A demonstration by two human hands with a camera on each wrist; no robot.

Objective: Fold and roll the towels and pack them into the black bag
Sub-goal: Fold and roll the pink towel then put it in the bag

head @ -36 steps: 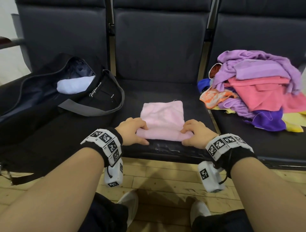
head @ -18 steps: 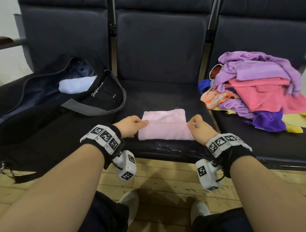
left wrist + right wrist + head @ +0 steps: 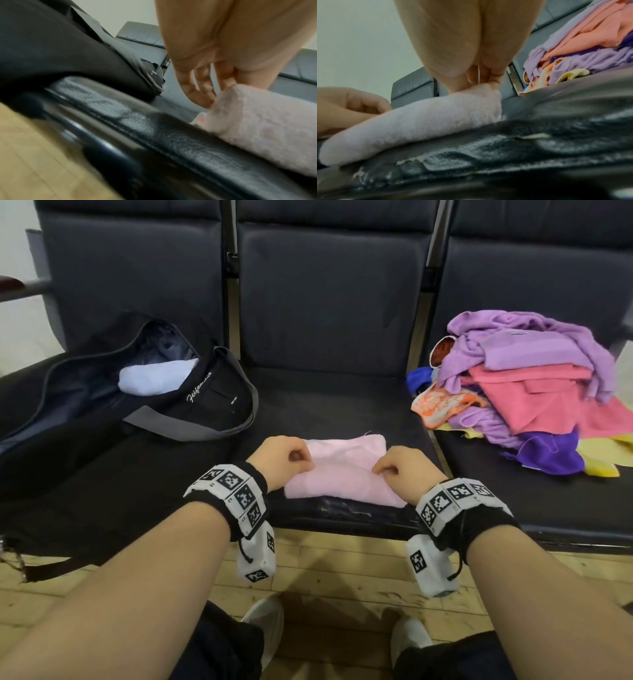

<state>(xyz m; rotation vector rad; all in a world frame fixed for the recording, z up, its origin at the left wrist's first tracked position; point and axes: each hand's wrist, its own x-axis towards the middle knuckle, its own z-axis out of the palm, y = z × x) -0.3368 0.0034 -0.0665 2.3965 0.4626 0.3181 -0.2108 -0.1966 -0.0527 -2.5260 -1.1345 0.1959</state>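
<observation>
Both of my hands, left hand (image 3: 279, 453) and right hand (image 3: 400, 470), pinch the ends of the soft pink terry towel (image 3: 342, 474), half-rolled on the middle dark leather seat (image 3: 342, 412), and uneven pressure could skew or loosen the roll.

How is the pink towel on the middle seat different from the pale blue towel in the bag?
The pink towel lies on the seat, outside the bag; the pale blue towel is already packed inside. The left hand and right hand pinch the pink towel at its two ends; nothing touches the blue one. The pink towel is only partly rolled, with a flat part beyond the hands. Both look soft and pale.
</observation>
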